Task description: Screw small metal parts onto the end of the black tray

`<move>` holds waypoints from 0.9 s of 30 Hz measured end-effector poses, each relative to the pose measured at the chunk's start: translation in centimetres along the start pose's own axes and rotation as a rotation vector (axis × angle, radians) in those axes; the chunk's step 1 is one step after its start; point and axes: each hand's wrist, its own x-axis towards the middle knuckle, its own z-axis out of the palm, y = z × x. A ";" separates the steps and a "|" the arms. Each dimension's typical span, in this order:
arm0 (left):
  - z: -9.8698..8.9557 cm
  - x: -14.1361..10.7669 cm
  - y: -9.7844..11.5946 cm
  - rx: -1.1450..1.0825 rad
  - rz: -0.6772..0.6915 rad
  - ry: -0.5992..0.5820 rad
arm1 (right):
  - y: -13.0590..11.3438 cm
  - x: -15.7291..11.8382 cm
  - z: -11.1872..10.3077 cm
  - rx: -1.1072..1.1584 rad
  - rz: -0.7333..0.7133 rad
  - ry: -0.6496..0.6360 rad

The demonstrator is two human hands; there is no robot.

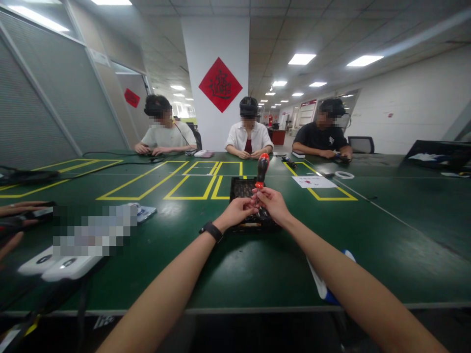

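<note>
A screwdriver with a red and black handle stands nearly upright over a black open case on the green table. My right hand has its fingers pinched round the screwdriver's shaft, just below the handle. Close against it, my left hand is closed at the lower shaft, over the case; what its fingertips hold is too small to make out. Small dark items lie inside the case, partly hidden by both hands.
Yellow tape outlines mark the green table. White devices lie at the left, near another person's hands. A printed sheet and a tape roll are right of the case. Three people sit opposite. A blue-white object lies under my right forearm.
</note>
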 end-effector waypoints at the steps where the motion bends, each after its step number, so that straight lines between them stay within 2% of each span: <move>1: 0.1 0.0 -0.1 0.027 -0.005 0.026 | 0.0 0.0 0.1 0.004 0.001 0.012; 5: 0.1 0.1 -0.4 0.087 -0.009 0.078 | 0.0 0.0 0.4 0.021 0.002 0.036; 13: -0.3 -0.3 0.7 -0.080 -0.016 -0.075 | -0.2 0.0 0.1 -0.003 0.016 -0.026; 17: -0.4 -0.3 0.7 -0.092 0.000 -0.130 | -0.3 -0.1 -0.2 0.036 0.048 -0.058; 23: -0.5 -0.3 0.8 -0.104 0.005 -0.124 | -0.7 -0.2 -0.1 0.113 0.072 -0.095; 27: -0.5 -0.3 1.2 -0.138 -0.019 -0.120 | -1.1 -0.3 0.0 0.059 0.050 -0.098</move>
